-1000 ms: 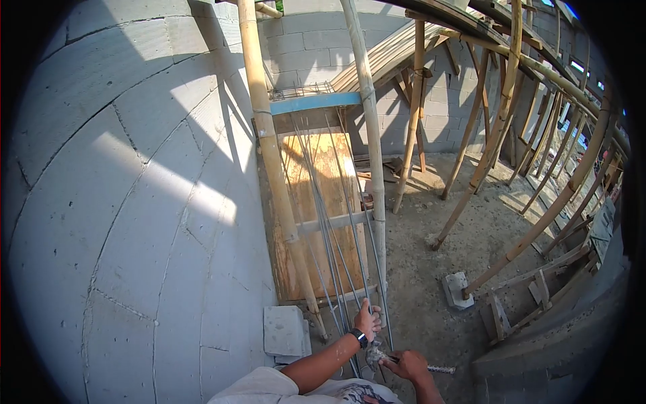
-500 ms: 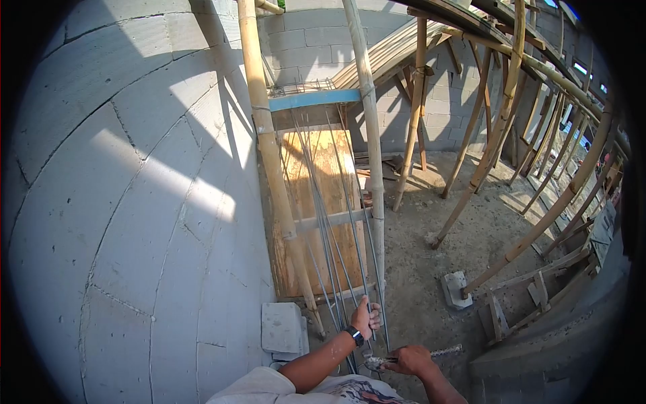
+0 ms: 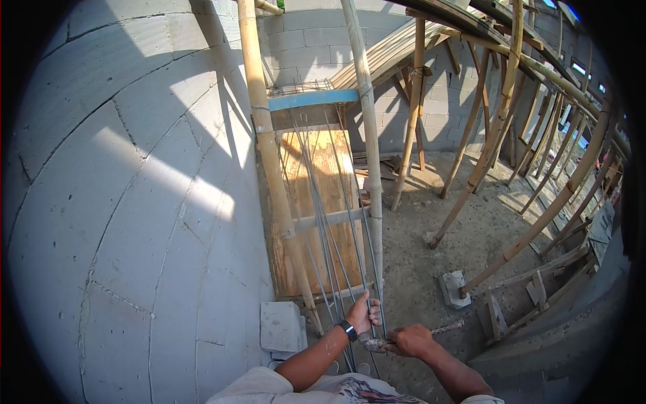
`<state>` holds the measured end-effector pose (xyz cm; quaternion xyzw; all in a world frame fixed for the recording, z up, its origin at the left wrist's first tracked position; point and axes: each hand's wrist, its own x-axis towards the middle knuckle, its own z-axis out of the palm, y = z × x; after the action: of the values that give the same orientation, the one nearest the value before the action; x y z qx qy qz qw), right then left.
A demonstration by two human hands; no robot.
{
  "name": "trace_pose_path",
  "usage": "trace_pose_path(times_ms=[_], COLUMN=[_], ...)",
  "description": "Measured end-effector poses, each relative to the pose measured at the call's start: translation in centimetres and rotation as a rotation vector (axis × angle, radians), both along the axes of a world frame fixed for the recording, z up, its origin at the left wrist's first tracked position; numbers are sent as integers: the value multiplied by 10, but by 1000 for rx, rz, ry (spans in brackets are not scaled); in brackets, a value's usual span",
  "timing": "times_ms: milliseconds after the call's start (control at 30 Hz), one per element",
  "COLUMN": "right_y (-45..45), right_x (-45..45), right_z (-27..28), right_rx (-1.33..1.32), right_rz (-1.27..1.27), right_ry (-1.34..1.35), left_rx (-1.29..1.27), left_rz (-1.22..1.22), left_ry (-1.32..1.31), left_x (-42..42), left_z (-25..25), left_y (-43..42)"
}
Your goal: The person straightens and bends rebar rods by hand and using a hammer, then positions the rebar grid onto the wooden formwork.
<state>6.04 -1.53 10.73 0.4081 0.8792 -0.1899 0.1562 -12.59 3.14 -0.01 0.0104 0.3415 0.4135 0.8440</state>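
I can see a person's left hand point(image 3: 363, 314) curled around one of the long metal bars point(image 3: 327, 259), low down, close to the body. The right hand point(image 3: 412, 341) is clamped on the handle of a crusted metal tool point(image 3: 448, 326), whose lumpy head sits just below the left hand. Whether that head bites on a bar or only lies against it, I can't tell from here.

That closeness worries me most: if the head slips off the metal, bare knuckles could take the knock, and the watch point(image 3: 348, 330) on the left wrist could be struck too. The bars slope away over a plywood board point(image 3: 319, 155), between two bamboo poles point(image 3: 294, 264), and they fan apart rather than lie bundled. With just one hand steadying one of them, a hard twist could make it roll or spring against its neighbours, pinching fingers. A sideways shove might also jar the poles. Near the left forearm stands a pale block point(image 3: 280, 326); an elbow swung wide could scrape it.
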Motion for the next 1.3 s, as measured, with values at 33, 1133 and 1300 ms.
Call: trace_pose_path(times_ms=[33, 1133, 1300], right_y=[4, 20, 22], right_x=[-3, -9, -13], right_z=[6, 54, 62], right_rx=[-19, -61, -26], right_rz=[37, 293, 170], right_ry=[-16, -95, -49], left_rx=[10, 65, 81], left_rz=[-5, -3, -3], left_ry=[4, -47, -57], left_x=[-3, -21, -23], left_z=[3, 31, 25], left_y=[6, -1, -1])
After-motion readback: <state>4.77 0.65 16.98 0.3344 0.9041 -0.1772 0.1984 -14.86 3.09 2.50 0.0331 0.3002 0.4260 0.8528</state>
